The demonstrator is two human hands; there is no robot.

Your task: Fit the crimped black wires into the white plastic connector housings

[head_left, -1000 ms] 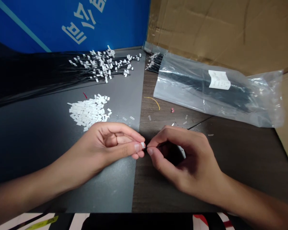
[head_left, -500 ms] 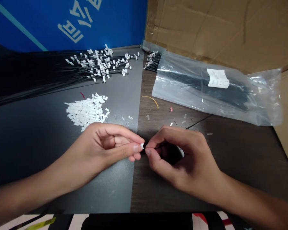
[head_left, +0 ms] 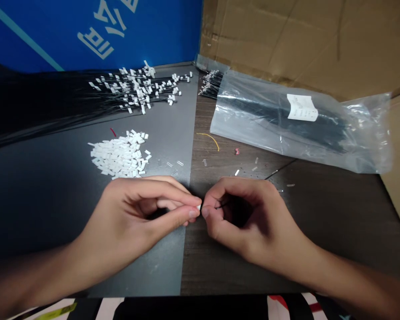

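Between thumb and index finger, my left hand [head_left: 150, 209] pinches a small white plastic connector housing [head_left: 199, 207], of which only the end shows. My right hand [head_left: 250, 218], fingertips pressed together just to its right, grips a thin black wire [head_left: 222, 204]. The wire's tip is hidden at the fingertips, so I cannot tell whether it sits inside the housing. Left of centre lies a heap of loose white housings [head_left: 120, 155]. Behind it, a bundle of black wires [head_left: 110, 106] carries white housings on its ends.
A clear plastic bag [head_left: 253, 129] of black wires with bare metal ends lies at the back right, against a cardboard box [head_left: 303, 40]. A blue panel [head_left: 53, 35] stands at the back left. A yellow wire scrap [head_left: 213, 138] and small clear bits lie mid-table.
My left hand has turned slightly, its fingers closing further over the white housing, so less of it shows. The right hand stays nearly in place, still pinching the wire.
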